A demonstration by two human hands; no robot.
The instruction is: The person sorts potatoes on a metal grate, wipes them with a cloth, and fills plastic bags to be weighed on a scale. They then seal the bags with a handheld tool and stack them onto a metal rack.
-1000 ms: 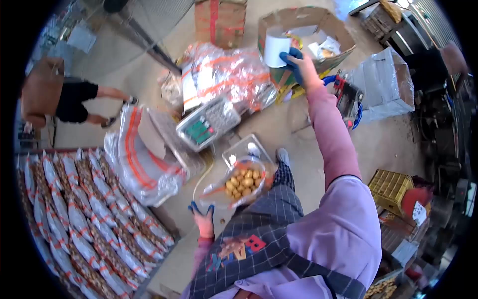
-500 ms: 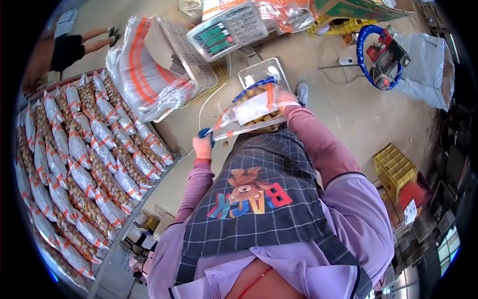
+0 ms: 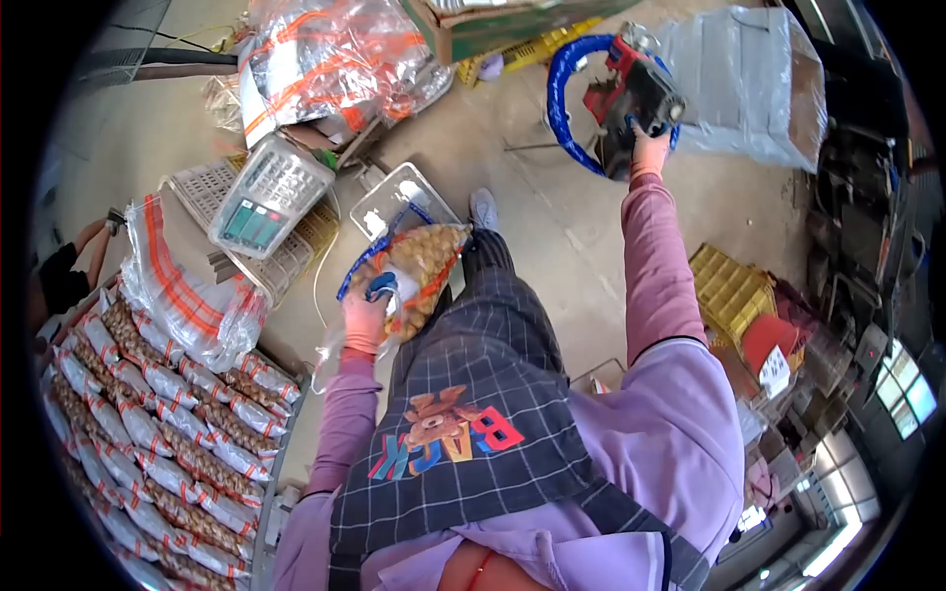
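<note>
My left hand (image 3: 365,320) is closed around the gathered top of a clear plastic bag (image 3: 434,264) with orange stripes. The bag is filled with small round tan pieces whose kind I cannot make out. Dark blue material shows at my left fingers. Beside the bag runs a blue-wrapped hoop (image 3: 357,268), partly hidden. Out to the right, my right hand (image 3: 648,153) grips the black handle of a red-and-black handheld machine (image 3: 636,98). A second blue-wrapped ring (image 3: 560,98) surrounds that machine.
A scale display (image 3: 261,197) stands by a white basket (image 3: 197,187); its platform (image 3: 394,182) is near my foot. Filled bags (image 3: 177,433) lie in rows at lower left. Empty striped bags (image 3: 335,69) lie upper left. A yellow crate (image 3: 729,295) and plastic-covered box (image 3: 739,89) are rightward.
My right hand has left the bag and reached out right to the machine. My left hand has moved up the bag, which now leans with its contents showing. The view has turned right.
</note>
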